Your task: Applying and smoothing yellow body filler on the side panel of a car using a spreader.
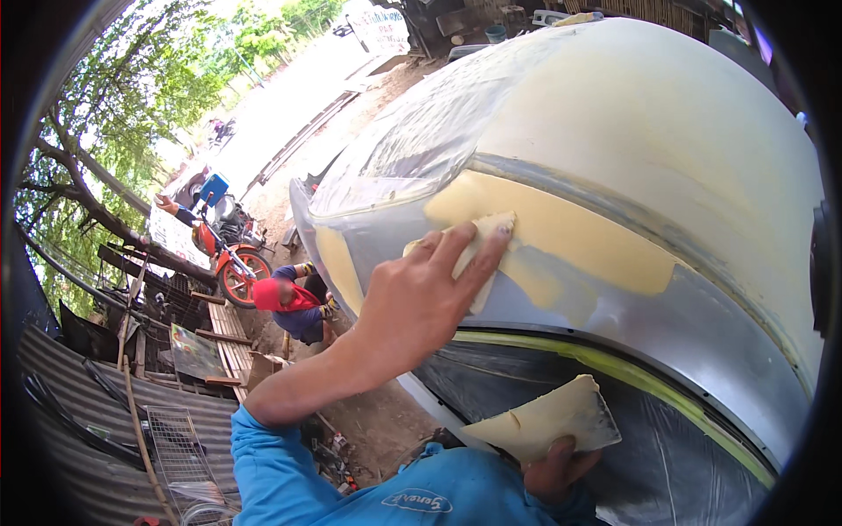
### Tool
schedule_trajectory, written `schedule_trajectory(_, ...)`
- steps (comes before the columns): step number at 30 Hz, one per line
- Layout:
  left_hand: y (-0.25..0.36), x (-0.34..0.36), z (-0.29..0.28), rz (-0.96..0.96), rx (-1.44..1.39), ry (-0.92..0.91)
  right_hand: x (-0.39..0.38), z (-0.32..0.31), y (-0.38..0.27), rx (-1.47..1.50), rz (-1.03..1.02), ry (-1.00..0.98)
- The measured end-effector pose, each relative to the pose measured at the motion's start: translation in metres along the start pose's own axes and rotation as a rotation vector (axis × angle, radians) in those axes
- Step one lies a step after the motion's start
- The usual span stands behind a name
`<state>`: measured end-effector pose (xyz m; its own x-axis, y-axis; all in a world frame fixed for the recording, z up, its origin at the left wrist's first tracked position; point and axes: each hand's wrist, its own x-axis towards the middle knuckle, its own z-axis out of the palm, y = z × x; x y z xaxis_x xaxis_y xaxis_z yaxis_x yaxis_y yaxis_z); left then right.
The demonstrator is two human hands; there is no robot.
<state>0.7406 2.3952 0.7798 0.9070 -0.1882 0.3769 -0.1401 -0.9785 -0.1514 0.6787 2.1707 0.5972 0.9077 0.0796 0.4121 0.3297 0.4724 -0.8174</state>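
My left hand (425, 298) grips a pale, putty-smeared spreader (485, 223), pressed against the car body beside a cream band of filler (596, 250) along the roof's edge. Thinner filler patches lie on the grey metal below that band. Low on the right, my right hand (561, 469) holds a roughly triangular board (535, 416) coated with pale putty, in front of the dark plastic-covered side opening (680, 465). The roof (640, 114) is pale and dull, with wrinkled plastic sheeting (395, 131) over the glass toward its far left.
A person in a red cap (298, 307) crouches by the car at left, near a red motorcycle (241, 272) with a blue box. Planks (230, 346), corrugated sheeting (88, 403) and a wire rack (175, 447) lie lower left. Trees (105, 140) stand behind.
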Motion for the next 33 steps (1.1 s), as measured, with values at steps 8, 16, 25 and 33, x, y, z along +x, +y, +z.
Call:
schedule_trajectory(8, -0.009, -0.058, -0.009, 0.181, -0.259, 0.036, 0.02, 0.025, -0.027, 0.012, 0.257, 0.056)
schedule_trajectory(16, 0.031, -0.13, -0.015, 0.211, -0.581, 0.011, 0.045, 0.067, -0.062, 0.221, 0.652, 0.13)
schedule_trajectory(25, 0.031, -0.123, -0.046, 0.288, -0.208, 0.122, 0.032, 0.048, -0.096, -0.229, 0.136, -0.108)
schedule_trajectory(33, 0.048, -0.066, -0.049, 0.504, -0.401, 0.092, 0.022, -0.003, -0.1, -0.185, -0.262, 0.96)
